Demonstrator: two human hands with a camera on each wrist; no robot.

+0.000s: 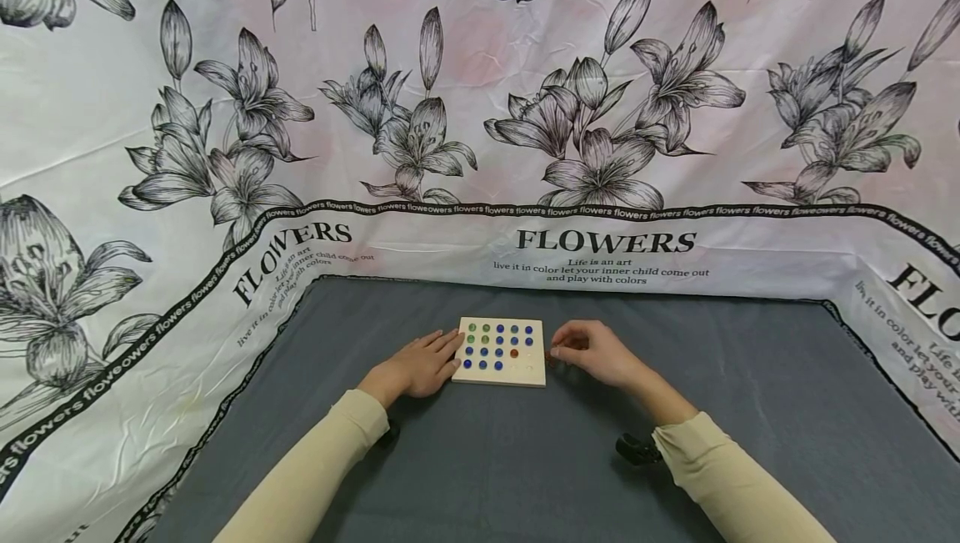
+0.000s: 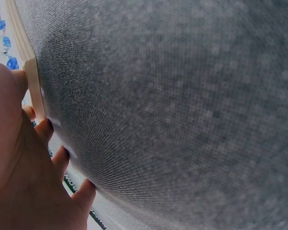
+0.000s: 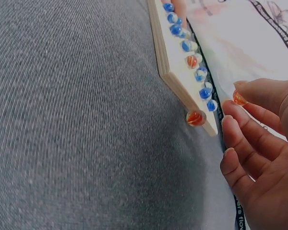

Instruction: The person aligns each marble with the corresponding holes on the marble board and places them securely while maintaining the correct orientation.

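Note:
A pale wooden board (image 1: 498,379) lies on the grey cloth, bearing rows of marbles. Green marbles (image 1: 486,329) sit in its far left corner, with several blue marbles (image 1: 500,341) around them. One orange marble (image 1: 513,353) sits among the nearer rows. My left hand (image 1: 420,366) rests at the board's left edge with fingers extended, the fingertips touching it. Off the right edge, my right hand (image 1: 596,351) pinches an orange marble (image 3: 240,98) between thumb and index finger. Another loose orange marble (image 3: 196,118) lies on the cloth against the board's right side.
Grey cloth (image 1: 480,460) covers the table around the board. Behind and at the sides runs a white floral sheet (image 1: 450,243) with printed lettering. A black wrist device (image 1: 637,449) hangs below the right sleeve.

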